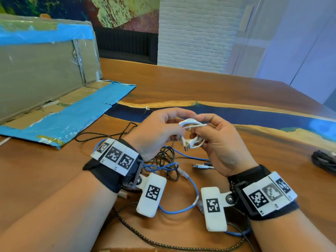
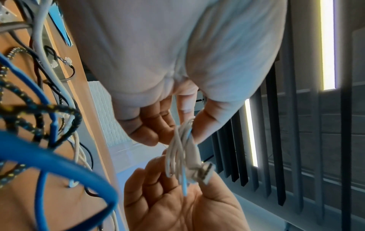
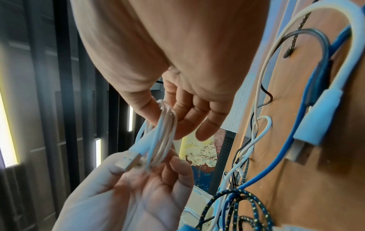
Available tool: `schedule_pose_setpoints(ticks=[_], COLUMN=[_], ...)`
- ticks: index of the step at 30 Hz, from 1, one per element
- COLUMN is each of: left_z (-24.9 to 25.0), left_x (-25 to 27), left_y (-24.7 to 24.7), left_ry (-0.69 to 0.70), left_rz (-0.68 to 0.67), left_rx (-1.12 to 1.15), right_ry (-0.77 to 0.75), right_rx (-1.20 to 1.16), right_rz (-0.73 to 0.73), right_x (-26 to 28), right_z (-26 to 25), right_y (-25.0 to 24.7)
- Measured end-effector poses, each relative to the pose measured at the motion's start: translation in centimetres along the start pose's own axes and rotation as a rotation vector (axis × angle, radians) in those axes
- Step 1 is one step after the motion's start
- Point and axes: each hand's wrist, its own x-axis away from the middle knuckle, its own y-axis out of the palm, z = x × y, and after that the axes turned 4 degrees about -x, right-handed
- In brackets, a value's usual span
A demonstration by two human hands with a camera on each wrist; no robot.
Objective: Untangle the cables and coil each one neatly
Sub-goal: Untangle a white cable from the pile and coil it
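A white cable [image 1: 192, 132], wound into a small coil, is held above the table between both hands. My left hand [image 1: 175, 127] pinches its left side and my right hand [image 1: 201, 132] pinches its right side. Its USB plug [image 1: 187, 147] sticks out below the coil. In the left wrist view the white cable coil [image 2: 182, 154] hangs from my left hand [image 2: 173, 132], and in the right wrist view the same coil [image 3: 165, 137] hangs from my right hand [image 3: 169, 125]. On the table below lie a blue cable [image 1: 193, 182] and a black-and-yellow braided cable [image 1: 166, 157], tangled together.
A flattened cardboard box [image 1: 54, 91] with blue tape lies at the left of the wooden table [image 1: 227, 88]. A black cable bundle [image 1: 325, 160] sits at the right edge. A thin black cable [image 1: 101, 134] loops near the cardboard.
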Motion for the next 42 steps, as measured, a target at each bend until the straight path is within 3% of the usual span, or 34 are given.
schedule_pose_setpoints(ticks=[6,14,21,25,29,42], left_z=[-0.1,-0.8,-0.6,-0.6,-0.6,-0.2], left_x=[0.1,-0.4,-0.3,-0.1,-0.4,-0.2], left_y=[0.1,0.5,0.9,0.7,0.5,-0.4], left_ry=[-0.005,0.074,0.107,0.131,0.073,-0.023], left_rz=[-0.012,0.208,0.169,0.124,0.169,0.14], left_rx=[-0.062,-0.043,0.007,-0.031,-0.014,0.104], right_ry=[0.045,0.09,0.06,0.043,0.032,0.021], right_rx=[0.023,0.045,-0.084,-0.022,0.085,-0.032], right_rz=[-0.024,-0.082,-0.085,-0.089,-0.079,-0.051], right_x=[0.0,0.3,0.4,0.4,0.1,-0.1], right_z=[0.3,0.3,0.2,0.5,0.6,-0.1], right_y=[0.3,0.6,0.7,1.0,0.8,-0.3])
